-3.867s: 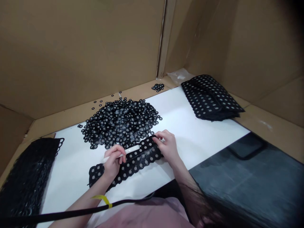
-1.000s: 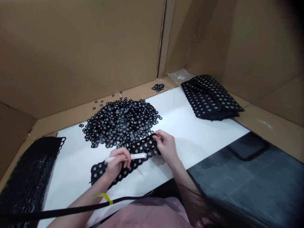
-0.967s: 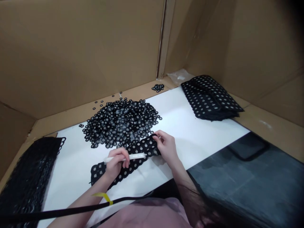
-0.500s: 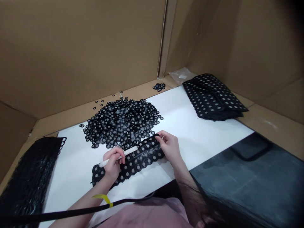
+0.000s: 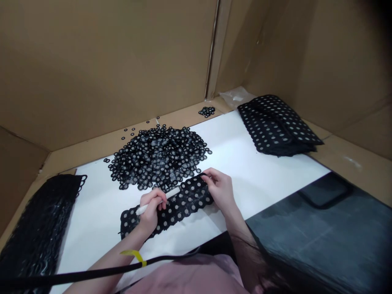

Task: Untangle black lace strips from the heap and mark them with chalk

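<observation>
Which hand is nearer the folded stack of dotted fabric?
Right. The right hand pinches the dotted strip, left of the folded stack and nearer you; the left hand, gripping the white pen, is farther left.

Brown cardboard walls (image 5: 107, 73) enclose the far side and both flanks. Clear plastic bag (image 5: 237, 96): crumpled, lying at the foot of the far right corner. Black cable (image 5: 76, 278): crosses the near left foreground, yellow tag (image 5: 134, 255) attached. Dark grey panel (image 5: 306, 232): near right, surface smudged, black curved band (image 5: 326, 205) on its upper part.
</observation>
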`<state>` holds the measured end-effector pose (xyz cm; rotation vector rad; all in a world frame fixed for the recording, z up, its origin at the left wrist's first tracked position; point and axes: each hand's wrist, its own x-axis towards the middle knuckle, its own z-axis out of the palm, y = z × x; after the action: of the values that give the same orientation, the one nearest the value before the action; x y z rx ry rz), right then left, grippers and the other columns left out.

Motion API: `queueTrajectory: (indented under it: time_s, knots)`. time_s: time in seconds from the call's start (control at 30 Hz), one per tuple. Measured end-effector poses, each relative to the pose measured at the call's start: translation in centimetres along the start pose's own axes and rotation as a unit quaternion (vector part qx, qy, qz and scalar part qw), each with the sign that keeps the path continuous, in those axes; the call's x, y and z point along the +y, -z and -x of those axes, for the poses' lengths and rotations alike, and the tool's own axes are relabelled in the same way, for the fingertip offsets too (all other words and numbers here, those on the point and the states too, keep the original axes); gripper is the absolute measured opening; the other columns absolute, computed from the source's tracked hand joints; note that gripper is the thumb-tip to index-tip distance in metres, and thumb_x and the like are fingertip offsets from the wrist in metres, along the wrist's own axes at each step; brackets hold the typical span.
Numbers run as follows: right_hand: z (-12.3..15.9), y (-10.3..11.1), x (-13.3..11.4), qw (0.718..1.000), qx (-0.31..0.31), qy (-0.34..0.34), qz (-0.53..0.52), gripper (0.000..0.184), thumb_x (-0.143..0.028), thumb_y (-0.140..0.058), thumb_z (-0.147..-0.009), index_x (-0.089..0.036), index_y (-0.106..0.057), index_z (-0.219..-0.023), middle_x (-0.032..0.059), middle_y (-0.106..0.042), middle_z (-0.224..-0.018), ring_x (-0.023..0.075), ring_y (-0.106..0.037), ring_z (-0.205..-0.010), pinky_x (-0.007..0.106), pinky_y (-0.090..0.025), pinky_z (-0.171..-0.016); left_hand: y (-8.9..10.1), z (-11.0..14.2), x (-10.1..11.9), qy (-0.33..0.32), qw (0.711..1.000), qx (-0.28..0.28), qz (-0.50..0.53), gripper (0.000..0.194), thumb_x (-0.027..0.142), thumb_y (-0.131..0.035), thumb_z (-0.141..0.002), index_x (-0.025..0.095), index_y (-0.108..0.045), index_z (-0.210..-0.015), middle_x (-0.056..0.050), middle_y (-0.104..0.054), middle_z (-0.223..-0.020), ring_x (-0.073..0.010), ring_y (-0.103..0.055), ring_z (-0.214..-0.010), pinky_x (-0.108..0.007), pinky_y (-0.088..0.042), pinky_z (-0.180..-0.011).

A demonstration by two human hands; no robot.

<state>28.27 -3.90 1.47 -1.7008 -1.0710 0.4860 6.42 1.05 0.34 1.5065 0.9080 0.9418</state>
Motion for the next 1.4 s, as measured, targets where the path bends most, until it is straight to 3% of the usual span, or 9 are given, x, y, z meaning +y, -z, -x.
queueTrajectory:
  time_s: [0.2,0.33,0.47,0.73,1.13,1.4]
  knots:
    - [0.3,0.4,-1.9,0.996,0.018,0.089,0.004,0.014,-0.018,-0.052,-0.076,-0.020,-0.063,-0.069,0.0005,-0.068,-0.072,0.0156,-0.060,-0.068,0.028,-0.044,-0.068,-0.3,0.0,0.9,-0.013,0.991,-0.104,-0.084,0.022,0.018,-0.043,-0.082,0.016,-0.059,-0.067,0.000,-0.057,-0.059,-0.0123,-0.050,-0.057,-0.024,-0.038,-0.056]
    - [0.3,0.6,-1.4,0.999,0.026,0.044,-0.002,0.012,-0.022,-0.053,-0.077,-0.020,-0.063,-0.070,0.0007,-0.066,-0.068,0.0144,-0.057,-0.060,0.026,-0.043,-0.060,-0.2,-0.2,0.5,0.016,0.999,-0.021,0.031,0.020,0.018,-0.043,-0.077,0.016,-0.058,-0.063,0.000,-0.055,-0.052,-0.0115,-0.046,-0.048,-0.023,-0.033,-0.047]
    - [0.2,0.4,0.0,1.000,0.024,-0.007,-0.015,0.014,-0.027,-0.053,-0.077,-0.018,-0.061,-0.070,0.0010,-0.063,-0.066,0.0146,-0.055,-0.059,0.025,-0.041,-0.057,0.0,-1.0,0.2,0.063,0.984,0.054,0.161,0.018,0.019,-0.045,-0.072,0.015,-0.053,-0.057,0.001,-0.046,-0.041,-0.0087,-0.037,-0.036,-0.022,-0.019,-0.039]
    - [0.0,0.3,0.6,0.999,0.011,-0.039,-0.035,0.015,-0.030,-0.054,-0.075,-0.018,-0.059,-0.067,0.0003,-0.060,-0.063,0.0133,-0.052,-0.056,0.025,-0.039,-0.055,0.2,-1.3,0.1,0.047,0.973,0.071,0.216,0.018,0.019,-0.046,-0.068,0.014,-0.052,-0.052,0.002,-0.041,-0.038,-0.0074,-0.035,-0.034,-0.022,-0.017,-0.039]
    - [0.1,0.4,0.4,0.998,0.024,-0.030,-0.042,0.013,-0.028,-0.055,-0.074,-0.018,-0.061,-0.069,0.0013,-0.062,-0.066,0.0148,-0.054,-0.060,0.026,-0.041,-0.058,0.1,-0.3,-0.4,0.054,0.995,0.003,0.087,0.018,0.018,-0.046,-0.067,0.015,-0.057,-0.053,0.000,-0.046,-0.040,-0.0102,-0.037,-0.038,-0.024,-0.021,-0.042]
    - [0.1,0.6,0.3,0.998,0.031,-0.029,-0.043,0.014,-0.029,-0.056,-0.074,-0.018,-0.062,-0.070,0.0017,-0.063,-0.067,0.0151,-0.054,-0.061,0.026,-0.042,-0.058,0.0,-0.6,-0.3,0.033,0.992,0.043,0.111,0.020,0.019,-0.044,-0.067,0.016,-0.055,-0.050,0.000,-0.043,-0.039,-0.0105,-0.037,-0.037,-0.024,-0.021,-0.041]
